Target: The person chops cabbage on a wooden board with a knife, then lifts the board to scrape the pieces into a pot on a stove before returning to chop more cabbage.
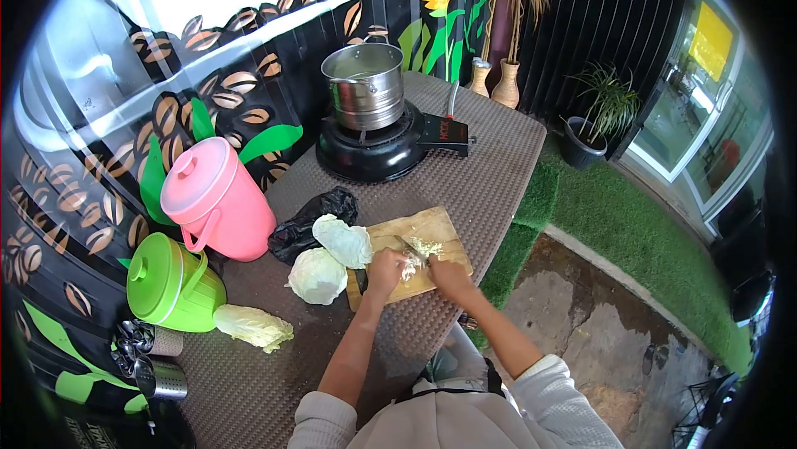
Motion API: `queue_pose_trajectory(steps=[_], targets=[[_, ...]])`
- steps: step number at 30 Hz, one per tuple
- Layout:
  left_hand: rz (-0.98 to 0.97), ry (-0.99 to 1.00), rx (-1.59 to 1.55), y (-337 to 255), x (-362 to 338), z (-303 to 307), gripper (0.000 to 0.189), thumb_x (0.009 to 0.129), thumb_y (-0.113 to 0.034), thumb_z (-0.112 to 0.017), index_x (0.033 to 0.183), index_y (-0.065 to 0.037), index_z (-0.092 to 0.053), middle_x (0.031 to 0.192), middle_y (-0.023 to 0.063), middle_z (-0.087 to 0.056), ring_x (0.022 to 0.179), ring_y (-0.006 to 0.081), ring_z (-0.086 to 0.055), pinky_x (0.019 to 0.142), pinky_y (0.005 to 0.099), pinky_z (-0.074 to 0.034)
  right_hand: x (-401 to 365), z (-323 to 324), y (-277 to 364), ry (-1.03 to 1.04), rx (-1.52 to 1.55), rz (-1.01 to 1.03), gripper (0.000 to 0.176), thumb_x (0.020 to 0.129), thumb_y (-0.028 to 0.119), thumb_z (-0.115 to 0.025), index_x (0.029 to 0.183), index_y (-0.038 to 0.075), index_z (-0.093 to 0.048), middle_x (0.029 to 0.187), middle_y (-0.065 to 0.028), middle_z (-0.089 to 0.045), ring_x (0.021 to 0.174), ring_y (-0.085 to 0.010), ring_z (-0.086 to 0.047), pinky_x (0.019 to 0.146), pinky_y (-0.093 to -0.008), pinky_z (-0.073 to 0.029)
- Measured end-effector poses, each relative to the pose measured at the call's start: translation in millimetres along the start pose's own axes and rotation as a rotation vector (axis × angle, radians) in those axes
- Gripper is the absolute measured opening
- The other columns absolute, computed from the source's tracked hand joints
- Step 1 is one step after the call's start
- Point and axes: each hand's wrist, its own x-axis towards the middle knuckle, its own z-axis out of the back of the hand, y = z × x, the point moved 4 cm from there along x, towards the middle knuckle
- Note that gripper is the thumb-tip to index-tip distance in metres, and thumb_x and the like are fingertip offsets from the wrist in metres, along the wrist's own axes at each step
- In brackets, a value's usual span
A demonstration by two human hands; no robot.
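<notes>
A wooden cutting board [432, 221] lies near the table's front edge, with finely chopped cabbage [427, 247] on it. My right hand [449, 277] is closed round the handle of a knife [409, 245], whose blade points up and left across the board. My left hand [386, 273], fingers curled, presses on pale cabbage at the board's left part; its fingertips are partly hidden. Left of the board sit a cut cabbage head [318, 276] and a loose cabbage leaf [342, 239], which overlaps the board's edge. A black plastic bag [311, 221] lies behind them.
A steel pot [363, 88] stands on a black gas stove [374, 150] at the back. Pink [224, 200] and green [176, 287] lidded buckets stand left, near a napa cabbage [253, 326] and a metal utensil holder [162, 378]. The woven table [490, 150] ends at right.
</notes>
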Motion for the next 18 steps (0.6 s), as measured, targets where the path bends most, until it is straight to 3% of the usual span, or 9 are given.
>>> queue_pose_trajectory(steps=[2, 4, 7, 16, 18], targets=[[0.044, -0.012, 0.015, -5.9, 1.5, 2.9, 0.010, 0.071, -0.004, -0.069, 0.081, -0.004, -0.072, 0.082, 0.0189, -0.064, 0.079, 0.0359, -0.061, 0.072, 0.0414, -0.048, -5.5, 20.7, -9.7, 0.048, -0.010, 0.142, 0.021, 0.089, 0.021, -0.047, 0.100, 0.003, -0.049, 0.072, -0.0192, -0.065, 0.067, -0.0375, -0.065, 0.059, -0.0487, -0.052], [0.064, -0.011, 0.011, -5.2, 1.6, 1.3, 0.010, 0.072, -0.005, -0.069, 0.081, -0.005, -0.072, 0.082, 0.0186, -0.064, 0.078, 0.0357, -0.061, 0.071, 0.0412, -0.048, -17.7, 7.2, -17.8, 0.025, 0.015, 0.136, 0.024, 0.090, 0.025, -0.047, 0.102, 0.005, -0.049, 0.072, -0.0192, -0.064, 0.067, -0.0380, -0.065, 0.058, -0.0500, -0.051], [0.087, -0.013, -0.015, -4.3, 2.4, -1.0, 0.010, 0.073, -0.007, -0.069, 0.082, -0.006, -0.072, 0.082, 0.0181, -0.064, 0.078, 0.0352, -0.061, 0.071, 0.0409, -0.048, -31.6, -11.4, -12.5, -0.004, 0.097, -0.063, 0.025, 0.092, 0.027, -0.047, 0.102, 0.004, -0.048, 0.073, -0.0223, -0.064, 0.067, -0.0382, -0.066, 0.059, -0.0497, -0.052], [0.122, -0.034, 0.056, -19.5, 0.3, 3.2, 0.012, 0.075, -0.009, -0.068, 0.084, -0.001, -0.072, 0.085, 0.0148, -0.068, 0.084, 0.0305, -0.063, 0.075, 0.0371, -0.049, -29.1, 13.8, 8.7, 0.028, 0.084, -0.073, 0.025, 0.092, 0.025, -0.047, 0.102, 0.002, -0.045, 0.076, -0.0248, -0.064, 0.070, -0.0402, -0.065, 0.060, -0.0515, -0.051], [0.129, -0.037, 0.014, -22.9, -0.6, 7.9, 0.013, 0.076, -0.009, -0.068, 0.085, -0.001, -0.072, 0.085, 0.0149, -0.068, 0.084, 0.0308, -0.063, 0.076, 0.0370, -0.049, -34.0, -17.1, 15.0, -0.006, 0.072, -0.139, 0.025, 0.092, 0.025, -0.046, 0.101, 0.002, -0.046, 0.078, -0.0242, -0.065, 0.072, -0.0398, -0.066, 0.063, -0.0501, -0.052]])
